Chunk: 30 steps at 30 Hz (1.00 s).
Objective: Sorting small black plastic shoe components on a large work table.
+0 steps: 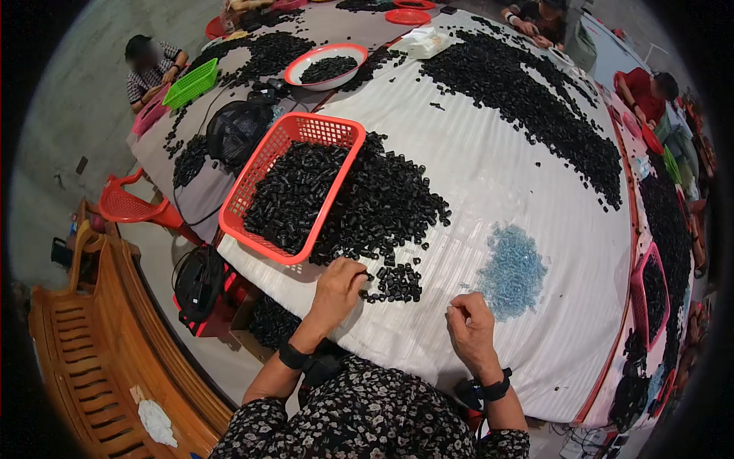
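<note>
My left hand (335, 292) is closed, fingers curled together at the left edge of a small patch of short black plastic pieces (397, 283). Whatever its fingertips grip is hidden or too small to name. My right hand (472, 327) makes a pinch beside a pile of tiny clear bluish pieces (512, 271); what sits between thumb and finger cannot be made out. Beyond my left hand a red plastic basket (348, 164), filled with black pieces, rests against a large heap of the same black pieces (390, 195).
A pale cloth (459, 191) covers the table. Farther off lie more black heaps (527, 92), a red-rimmed white basin (325, 65) and a green basket (191, 84). A dark mesh cap (237, 134) lies left of the red basket. Other people sit around the far edges. A wooden bench (115, 344) stands left.
</note>
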Available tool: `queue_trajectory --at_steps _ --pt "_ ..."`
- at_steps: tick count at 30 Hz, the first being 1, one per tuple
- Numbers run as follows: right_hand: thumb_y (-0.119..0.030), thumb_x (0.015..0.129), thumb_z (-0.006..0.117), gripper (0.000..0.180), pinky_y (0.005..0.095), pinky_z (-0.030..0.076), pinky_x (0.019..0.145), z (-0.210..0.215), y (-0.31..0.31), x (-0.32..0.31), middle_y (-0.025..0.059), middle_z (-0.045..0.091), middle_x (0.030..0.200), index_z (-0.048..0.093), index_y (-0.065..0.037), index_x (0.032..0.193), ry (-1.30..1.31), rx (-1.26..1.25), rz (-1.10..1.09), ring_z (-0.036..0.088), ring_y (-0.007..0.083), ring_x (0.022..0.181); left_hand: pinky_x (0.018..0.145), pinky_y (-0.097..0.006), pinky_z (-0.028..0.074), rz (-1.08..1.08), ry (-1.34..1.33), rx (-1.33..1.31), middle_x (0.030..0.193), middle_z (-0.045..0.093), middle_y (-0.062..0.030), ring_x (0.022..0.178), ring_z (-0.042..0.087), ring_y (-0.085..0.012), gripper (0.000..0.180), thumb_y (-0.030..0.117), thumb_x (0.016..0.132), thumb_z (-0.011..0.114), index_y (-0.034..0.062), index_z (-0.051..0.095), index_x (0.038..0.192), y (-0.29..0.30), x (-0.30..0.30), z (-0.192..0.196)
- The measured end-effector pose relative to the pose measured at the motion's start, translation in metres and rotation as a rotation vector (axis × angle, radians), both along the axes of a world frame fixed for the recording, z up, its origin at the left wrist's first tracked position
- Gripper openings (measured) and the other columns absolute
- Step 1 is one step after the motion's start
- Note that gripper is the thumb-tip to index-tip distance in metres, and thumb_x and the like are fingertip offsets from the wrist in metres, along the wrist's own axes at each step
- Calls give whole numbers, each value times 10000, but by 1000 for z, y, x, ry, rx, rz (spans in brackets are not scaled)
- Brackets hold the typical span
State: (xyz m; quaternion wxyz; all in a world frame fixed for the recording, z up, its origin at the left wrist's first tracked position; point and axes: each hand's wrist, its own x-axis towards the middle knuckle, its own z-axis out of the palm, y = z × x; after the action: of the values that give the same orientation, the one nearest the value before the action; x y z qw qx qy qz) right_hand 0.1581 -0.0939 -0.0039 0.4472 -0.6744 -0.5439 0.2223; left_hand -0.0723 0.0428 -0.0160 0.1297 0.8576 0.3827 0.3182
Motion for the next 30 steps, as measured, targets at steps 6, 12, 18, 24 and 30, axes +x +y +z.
queue_trajectory --at_steps 6,12,18,24,30 --pt "-30 814 604 80 213 423 587 7 3 -10 12 537 794 562 -5 878 483 -154 94 485 60 664 649 -248 471 -206 -770 -1138 807 604 -63 713 564 -107 120 24 862 528 -32 585 951 -10 7 30" --pt "-13 850 572 108 187 449 575 38 19 -27 11 541 816 537 4 951 828 -119 208 508 47 654 689 -217 482 -340 -804 -1296 832 618 -57 735 586 -93 170 65 870 567 -20 544 1016 -28 14 36" --pt "6 842 578 84 206 473 572 46 31 -37 34 553 801 530 5 911 909 -68 259 542 68 640 669 -229 487 -350 -769 -1342 820 602 -57 717 585 -99 123 56 850 588 -18 558 944 -34 21 39" --pt "-26 848 579 78 188 458 548 47 30 -36 8 551 763 535 -7 910 748 -95 313 521 37 629 652 -215 489 -348 -785 -1356 808 600 -37 707 581 -84 136 48 831 616 -9 571 946 -36 21 40" --pt "-38 850 581 82 200 444 653 38 31 -35 50 546 890 537 -11 914 695 17 313 524 65 755 620 -189 468 -321 -657 -1290 802 595 -22 684 561 -58 136 41 829 614 -2 579 953 -38 26 40"
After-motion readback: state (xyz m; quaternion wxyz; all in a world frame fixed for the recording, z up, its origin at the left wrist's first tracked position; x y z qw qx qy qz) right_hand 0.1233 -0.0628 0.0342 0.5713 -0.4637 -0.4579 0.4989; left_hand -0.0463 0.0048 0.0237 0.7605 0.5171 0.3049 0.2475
